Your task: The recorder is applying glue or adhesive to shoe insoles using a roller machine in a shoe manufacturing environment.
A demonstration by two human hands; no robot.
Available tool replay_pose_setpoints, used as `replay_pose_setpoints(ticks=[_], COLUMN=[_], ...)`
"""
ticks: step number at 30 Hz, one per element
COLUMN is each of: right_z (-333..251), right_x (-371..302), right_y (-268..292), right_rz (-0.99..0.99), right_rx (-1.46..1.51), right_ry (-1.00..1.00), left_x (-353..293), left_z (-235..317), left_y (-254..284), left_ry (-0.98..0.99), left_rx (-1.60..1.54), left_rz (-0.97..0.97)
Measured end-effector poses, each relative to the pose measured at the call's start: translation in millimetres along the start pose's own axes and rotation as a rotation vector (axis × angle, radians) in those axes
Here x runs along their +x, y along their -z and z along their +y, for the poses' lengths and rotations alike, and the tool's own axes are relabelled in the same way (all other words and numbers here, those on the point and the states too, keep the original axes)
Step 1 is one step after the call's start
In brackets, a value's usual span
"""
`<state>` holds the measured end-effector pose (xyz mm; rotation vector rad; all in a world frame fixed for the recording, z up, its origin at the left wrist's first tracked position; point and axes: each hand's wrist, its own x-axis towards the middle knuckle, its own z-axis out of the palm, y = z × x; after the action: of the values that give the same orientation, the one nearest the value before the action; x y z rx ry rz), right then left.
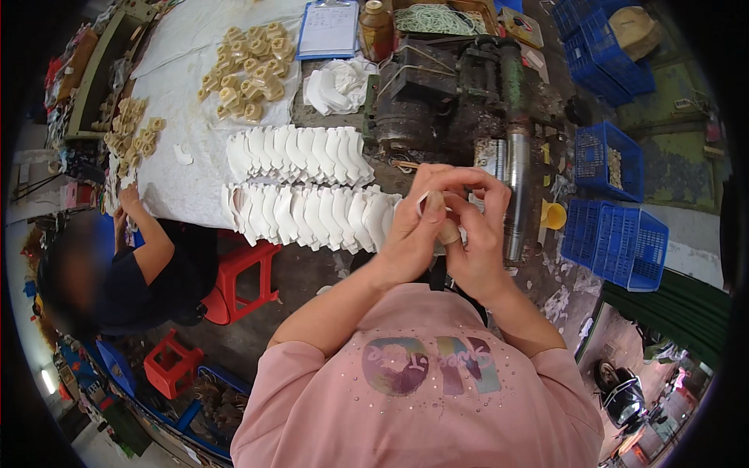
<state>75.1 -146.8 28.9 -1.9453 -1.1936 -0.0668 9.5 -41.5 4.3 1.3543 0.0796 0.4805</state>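
Observation:
My left hand [413, 230] and my right hand [477, 230] meet in front of my chest, beside the machine, with their fingers bent and pinched close together. A small white piece [422, 205] shows at the left fingers; most of it is hidden. What the right fingers hold is covered by the hands, and a beige tip shows between the two thumbs. Just left of my hands, curved white pieces stand packed on edge in two rows, a near row [308, 217] and a far row [300, 154], along the table's near side.
Beige angular parts [248, 70] lie heaped on the white cloth [183, 58]. A dark, greasy machine [421, 90] with a metal cylinder [515, 187] stands ahead. Blue crates [612, 242] are at right, red stools [242, 277] at left. Another person [125, 265] works at far left.

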Motion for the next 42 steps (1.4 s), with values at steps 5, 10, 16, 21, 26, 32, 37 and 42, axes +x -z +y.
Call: replay_pose_setpoints(ticks=[5, 10, 16, 21, 26, 32, 37, 42], right_z=[3.6, 13.1, 29.0, 69.4, 104.8, 108.4, 103.3, 102.0], right_x=[-5.2, -9.2, -16.0, -6.4, -15.7, -25.9, -24.8, -25.5], right_y=[-0.9, 7.8, 36.1, 107.5, 102.8, 78.5, 77.5, 72.8], right_rz=[0.211, 0.266, 0.151, 0.327, -0.361, 0.057, 0.058, 0.089], right_rx=[-0.045, 0.033, 0.36, 0.39, -0.193, -0.232, -0.005, 0.039], right_ry=[0.02, 0.059, -0.036, -0.522, -0.583, -0.325, -0.576, -0.62], left_x=[12.1, 12.1, 14.7, 21.2, 13.5, 18.8, -12.5, -73.4], left_z=[-0.2, -0.2, -7.3, -16.0, -38.3, -50.7, -43.4, -31.7], left_y=[-34.7, -47.4, -42.9, -15.4, -33.2, -37.4, 31.4, 182.2], left_ry=[-0.069, 0.029, 0.138, 0.454, 0.239, 0.038, 0.054, -0.048], left_rx=[-0.022, -0.01, 0.074, 0.038, 0.653, 0.788, 0.724, 1.286], left_rz=[0.224, 0.213, 0.248, 0.379, 0.012, 0.107, 0.3, 0.607])
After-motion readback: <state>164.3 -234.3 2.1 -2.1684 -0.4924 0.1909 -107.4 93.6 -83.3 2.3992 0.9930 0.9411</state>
